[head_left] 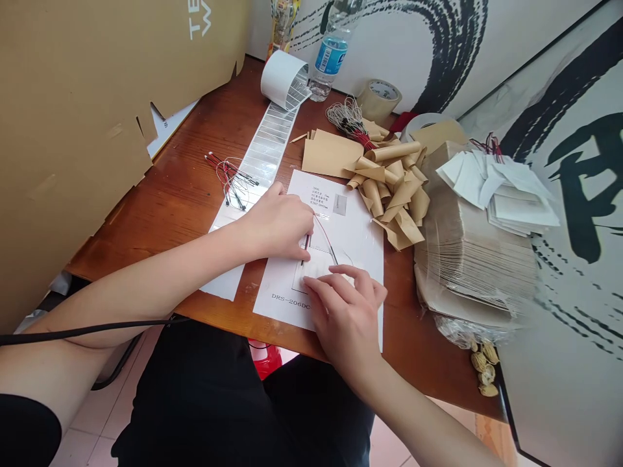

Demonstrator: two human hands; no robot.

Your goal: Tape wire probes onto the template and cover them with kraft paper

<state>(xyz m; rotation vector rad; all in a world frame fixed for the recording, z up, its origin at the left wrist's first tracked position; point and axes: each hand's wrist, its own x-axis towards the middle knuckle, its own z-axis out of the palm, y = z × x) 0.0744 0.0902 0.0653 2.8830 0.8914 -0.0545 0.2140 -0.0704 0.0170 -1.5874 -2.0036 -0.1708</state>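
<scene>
On the tabletop lies a printed white sheet (277, 292) with a drawing and lettering. My left hand (282, 224) rests on its upper left, fingers curled and closed at a thin red-and-black wire lead (307, 242). Below it, my right hand (348, 311) bends its fingers over a small white slip (318, 264) on the sheet's lower half; what lies under the fingertips is partly hidden. Another thin wire (325, 235) runs between the two hands, its dark end near the right fingers. Left of the sheet, several loose wire leads (233, 181) lie on a label strip (263, 149).
Curled brown paper pieces (396, 188) and a flat brown sheet (331, 154) lie beyond the right hand. A wrapped cardboard stack (477, 259) carries white slips (511, 188). Tape (382, 97), a bottle (331, 58) and a wire bundle (348, 120) stand behind; a large carton (97, 117) borders the left.
</scene>
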